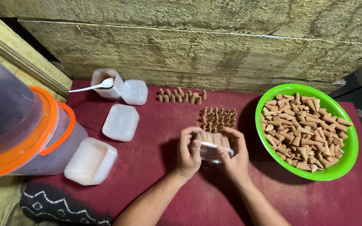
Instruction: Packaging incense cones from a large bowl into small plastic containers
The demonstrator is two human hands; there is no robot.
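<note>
Dark red table [147, 167] against a rough concrete wall [197, 50], my hands at the middle.
One orange-rimmed translucent bucket [17, 125], one green plastic bowl [350, 146] of brown cones, three white tubs; my left hand [188, 152] and right hand [233, 155] pinch one small clear packet of cones [211, 146], fingers curled tight.

Front edge: bare red tabletop [156, 184] either side of the forearms, open to passage.
Centre: both hands, left hand [188, 152] and right hand [233, 157], closed round a clear packet of cones [212, 146], blocking the middle.
Just behind hands: standing cone cluster [218, 119]; second cone row [181, 96] further back, narrow gap between.
Right: green bowl [348, 161] heaped with cones, filling that side.
Left: orange-rimmed bucket [26, 138], three white lidded tubs [120, 122], open jar with spoon [105, 83]; tight lanes only.
Rear: rough wall [214, 50], closed.
</note>
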